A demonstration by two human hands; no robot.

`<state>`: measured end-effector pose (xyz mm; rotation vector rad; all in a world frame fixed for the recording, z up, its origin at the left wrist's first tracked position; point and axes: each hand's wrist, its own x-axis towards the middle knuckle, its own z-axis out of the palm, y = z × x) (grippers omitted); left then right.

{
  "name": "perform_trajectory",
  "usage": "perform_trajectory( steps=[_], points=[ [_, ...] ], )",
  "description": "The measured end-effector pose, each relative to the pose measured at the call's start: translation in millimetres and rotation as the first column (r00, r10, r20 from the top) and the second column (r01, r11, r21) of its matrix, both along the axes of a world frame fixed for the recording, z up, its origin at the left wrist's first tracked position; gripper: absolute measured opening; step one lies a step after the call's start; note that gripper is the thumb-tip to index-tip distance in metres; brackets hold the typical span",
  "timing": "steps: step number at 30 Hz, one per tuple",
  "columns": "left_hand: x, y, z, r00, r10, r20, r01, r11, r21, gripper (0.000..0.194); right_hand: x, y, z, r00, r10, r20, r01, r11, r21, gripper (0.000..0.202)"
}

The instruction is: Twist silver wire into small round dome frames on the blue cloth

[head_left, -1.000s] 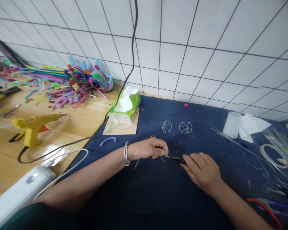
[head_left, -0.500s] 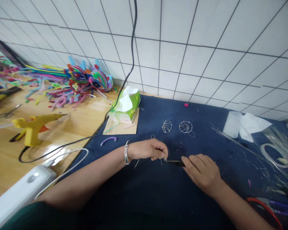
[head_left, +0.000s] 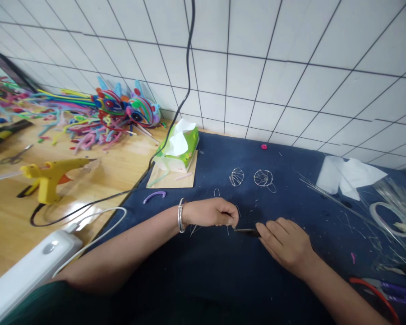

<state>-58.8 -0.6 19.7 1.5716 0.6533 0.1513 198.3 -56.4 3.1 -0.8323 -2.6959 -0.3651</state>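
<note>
My left hand (head_left: pixel 216 213) is closed in a pinch on thin wire (head_left: pixel 228 230), whose ends poke out around the fingers. My right hand (head_left: pixel 286 241) wraps round a dark-handled tool that looks like pliers (head_left: pixel 246 231); its narrow metal tip meets the wire at my left fingertips. The grip hides most of the tool. Beyond my hands lie two round wire frames, a smaller one (head_left: pixel 237 177) and a wider ring (head_left: pixel 263 178). A small bent wire (head_left: pixel 217 192) rests just past my left wrist.
Left, on the wooden table, are a yellow glue gun (head_left: pixel 50 174), scissors (head_left: pixel 16 155) and a white power strip (head_left: pixel 30 280). A tissue pack (head_left: pixel 179 146) sits at the back. Right are clear rods (head_left: pixel 397 205), a wire coil (head_left: pixel 389 219) and red-handled scissors (head_left: pixel 375 293). A black cable (head_left: pixel 188 58) hangs ahead.
The view has shifted slightly. Both hands hold nearly the same pose, with the tool's tip still at my left fingertips.
</note>
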Motion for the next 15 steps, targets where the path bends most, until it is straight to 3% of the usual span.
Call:
perform_trajectory(
  steps=[7, 15],
  points=[
    [3.5, -3.8, -8.2, 0.987, 0.158, -0.009, -0.158, 0.985, -0.062, 0.015, -0.7, 0.9, 1.4, 0.999, 0.016, 0.030, -0.013, 0.997, -0.070, 0.023],
    [8.1, -9.7, -0.1, 0.974, 0.225, 0.020, -0.226, 0.967, 0.119, 0.011, -3.0, 1.4, 3.2, 1.000, -0.002, 0.021, 0.005, 0.988, -0.155, 0.020]
  ],
)
